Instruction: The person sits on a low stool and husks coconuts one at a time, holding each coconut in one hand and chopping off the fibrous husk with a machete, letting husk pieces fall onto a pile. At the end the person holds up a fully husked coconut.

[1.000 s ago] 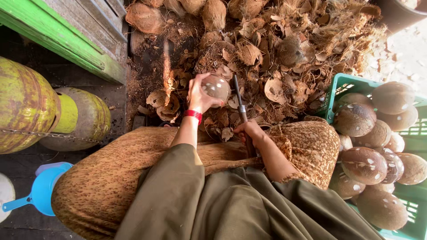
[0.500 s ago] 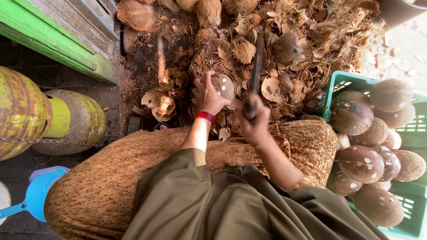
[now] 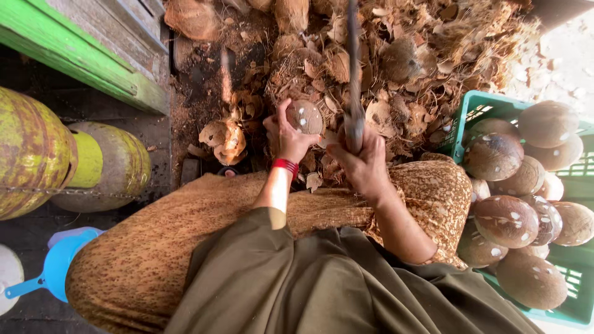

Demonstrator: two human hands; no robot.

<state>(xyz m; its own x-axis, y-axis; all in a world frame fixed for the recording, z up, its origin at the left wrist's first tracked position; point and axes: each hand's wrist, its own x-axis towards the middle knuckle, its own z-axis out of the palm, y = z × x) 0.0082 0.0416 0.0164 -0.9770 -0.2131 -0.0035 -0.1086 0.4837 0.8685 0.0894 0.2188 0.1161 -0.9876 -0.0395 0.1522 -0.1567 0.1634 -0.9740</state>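
Note:
My left hand (image 3: 286, 137), with a red band at the wrist, grips a round brown coconut (image 3: 304, 116) with pale nicks in its shell. Just to its right, my right hand (image 3: 361, 162) is closed around the handle of a long knife (image 3: 353, 74). The blade points straight up and away from me, blurred, over the heap of husk. Both hands hover above my knees, which are covered by a brown speckled cloth (image 3: 179, 235).
A large heap of dry coconut husk pieces (image 3: 427, 55) lies ahead. A green plastic crate (image 3: 572, 303) at the right holds several shelled coconuts (image 3: 506, 221). At the left are a green wooden beam (image 3: 74, 55), yellow-green cylinders (image 3: 37, 148) and a blue scoop (image 3: 52, 272).
My right hand has swung the knife up from a low slant beside the coconut to upright. My left hand has kept hold of the coconut and shifted slightly.

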